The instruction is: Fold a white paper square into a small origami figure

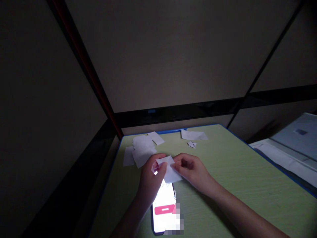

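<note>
Between my two hands is a small piece of white paper [169,172], held just above the table. My left hand [151,175] pinches its left edge, thumb on top. The fingers of my right hand [192,168] are closed on its right edge. Below the paper, a phone [164,221] lies on the table with its screen lit white and a red bar across it; its upper end is hidden by the paper and my left hand. Part of the picture near the phone's right edge is pixelated.
Several white paper sheets [143,150] lie overlapping at the table's far left. Another paper strip [194,135] and a small folded paper [192,144] sit at the back. The green table [237,165] has a blue rim and stands near a wall panel [173,59]. A white box-like object [297,135] is at right.
</note>
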{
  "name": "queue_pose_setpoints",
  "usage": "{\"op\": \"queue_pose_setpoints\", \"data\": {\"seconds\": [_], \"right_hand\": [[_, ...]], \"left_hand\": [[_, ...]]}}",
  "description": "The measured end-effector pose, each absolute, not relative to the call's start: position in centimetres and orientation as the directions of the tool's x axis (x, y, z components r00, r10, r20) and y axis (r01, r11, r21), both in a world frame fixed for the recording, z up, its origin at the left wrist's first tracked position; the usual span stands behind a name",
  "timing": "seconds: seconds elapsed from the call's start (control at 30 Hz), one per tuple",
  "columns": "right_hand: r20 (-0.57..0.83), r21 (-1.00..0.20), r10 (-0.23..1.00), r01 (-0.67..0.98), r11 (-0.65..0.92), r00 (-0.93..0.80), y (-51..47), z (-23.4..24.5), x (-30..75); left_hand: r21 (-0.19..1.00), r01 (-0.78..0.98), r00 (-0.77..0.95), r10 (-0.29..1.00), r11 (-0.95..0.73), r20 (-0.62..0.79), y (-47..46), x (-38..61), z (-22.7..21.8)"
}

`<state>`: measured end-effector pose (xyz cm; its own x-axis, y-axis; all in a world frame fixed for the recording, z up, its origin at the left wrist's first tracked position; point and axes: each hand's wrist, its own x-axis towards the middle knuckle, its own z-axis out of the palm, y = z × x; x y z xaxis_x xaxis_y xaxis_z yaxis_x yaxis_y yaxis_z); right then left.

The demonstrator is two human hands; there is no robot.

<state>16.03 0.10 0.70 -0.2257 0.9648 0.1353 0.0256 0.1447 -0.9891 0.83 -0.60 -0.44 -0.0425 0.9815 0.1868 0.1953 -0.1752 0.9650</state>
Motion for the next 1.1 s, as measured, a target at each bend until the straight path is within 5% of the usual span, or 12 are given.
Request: {"op": "queue_pose_setpoints", "data": {"seconds": [0.3, 0.67, 1.1], "right_hand": [[0.097, -0.982, 0.995, -0.162, 0.095, -0.006, 0.6, 0.1, 16.0], [0.239, -0.971, 0.971, -0.025, 0.239, -0.016, -0.1, -0.1, 15.2], [0.252, -0.966, 0.962, -0.091, 0.243, -0.108, -0.4, -0.4, 15.1]], "left_hand": [[0.984, 0.107, -0.058, 0.987, -0.144, 0.151, -0.4, 1.0, 0.1], [0.969, 0.143, -0.063, 0.975, -0.202, 0.212, -0.6, 0.8, -0.1], [0.978, 0.06, -0.037, 0.979, -0.199, 0.202, -0.7, 0.9, 0.4]]}}
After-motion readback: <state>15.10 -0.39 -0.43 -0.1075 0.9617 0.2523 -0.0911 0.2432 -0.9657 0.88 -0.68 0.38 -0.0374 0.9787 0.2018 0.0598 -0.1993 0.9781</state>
